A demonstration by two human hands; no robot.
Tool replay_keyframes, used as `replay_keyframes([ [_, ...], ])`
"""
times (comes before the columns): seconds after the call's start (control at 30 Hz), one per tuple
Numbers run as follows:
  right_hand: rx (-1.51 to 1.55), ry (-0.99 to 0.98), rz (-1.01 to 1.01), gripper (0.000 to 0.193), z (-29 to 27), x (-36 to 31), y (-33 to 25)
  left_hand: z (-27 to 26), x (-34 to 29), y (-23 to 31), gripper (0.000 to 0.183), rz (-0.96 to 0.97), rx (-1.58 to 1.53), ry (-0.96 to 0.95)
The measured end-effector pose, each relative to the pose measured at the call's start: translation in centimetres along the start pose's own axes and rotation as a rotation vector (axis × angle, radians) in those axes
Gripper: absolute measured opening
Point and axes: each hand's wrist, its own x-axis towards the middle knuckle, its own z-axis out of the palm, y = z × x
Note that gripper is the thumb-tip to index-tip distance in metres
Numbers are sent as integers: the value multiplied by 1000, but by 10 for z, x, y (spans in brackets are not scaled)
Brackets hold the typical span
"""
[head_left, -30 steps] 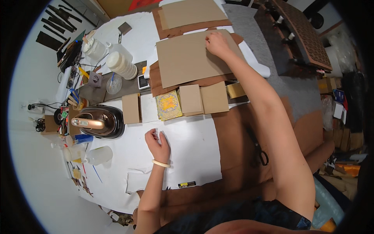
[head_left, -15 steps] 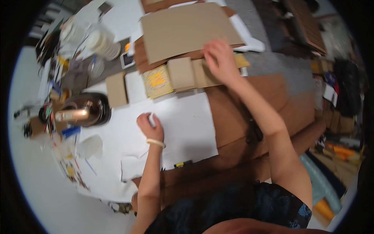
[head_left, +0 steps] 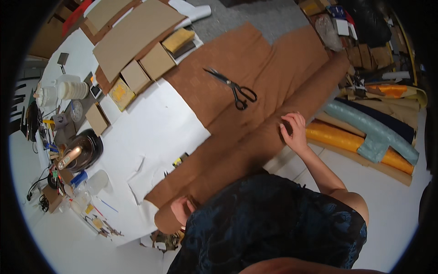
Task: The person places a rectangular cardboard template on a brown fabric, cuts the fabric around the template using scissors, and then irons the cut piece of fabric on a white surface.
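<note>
A thick roll of brown fabric (head_left: 255, 141) runs diagonally along the table's near edge, with a loose sheet of the same cloth (head_left: 214, 68) spread flat beyond it. My left hand (head_left: 181, 210) rests against the near side of the roll by its left end, fingers slightly bent and thumb apart. At the roll's right part, my right hand (head_left: 296, 131) is at its near edge, fingers curved and apart with nothing between them. Whether its fingertips touch the cloth, I cannot tell. Black-handled scissors (head_left: 235, 89) lie on the flat cloth, their blades pointing to the far left.
White paper (head_left: 159, 114) covers the table's left part. Beyond it stand cardboard boxes (head_left: 157, 60), a yellow patterned box (head_left: 122, 94) and a large board (head_left: 137, 36). A dark kettle-like appliance (head_left: 82, 150) is at left. Orange and teal rolls (head_left: 346, 137) lie right of me.
The view has swung right. My right hand has come from the boxes back to the roll, and my left hand from the white paper to the roll's left end. The scissors now show fully.
</note>
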Motion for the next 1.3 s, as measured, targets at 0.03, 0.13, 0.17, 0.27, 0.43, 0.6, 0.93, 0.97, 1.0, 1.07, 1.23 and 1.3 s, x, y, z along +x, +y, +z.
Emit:
replay_keyframes([
  [0.03,-15,-7,1,26,2,-21,4,1,-39,-24,32,-13,77,-76],
  [0.13,-61,-6,-21,30,22,-49,19,25,-112,-80,45,3,352,-236],
  [0.17,-72,23,-28,31,36,-44,21,34,-110,-70,50,98,496,-197],
  [0.27,-101,59,-4,26,51,-26,12,44,-81,-43,55,19,466,-86],
  [0.43,-205,-22,-7,20,72,30,4,12,15,-7,52,-100,450,-321],
  [0.6,207,126,-38,18,112,124,-5,5,104,-52,46,-95,460,-177],
  [0.93,164,-173,-74,15,113,151,-21,52,59,22,62,-73,513,137],
  [0.97,115,-211,-107,16,124,167,-26,54,60,21,64,-103,507,151],
  [1.0,65,-249,-142,16,134,176,-31,57,60,20,65,-97,488,158],
  [1.07,25,-357,-227,18,145,188,-75,58,59,19,67,-91,476,176],
  [1.23,395,-834,-591,14,218,134,-215,72,14,20,78,-73,426,245],
  [1.3,355,-907,-799,17,245,102,-247,76,-1,22,77,-79,427,251],
])
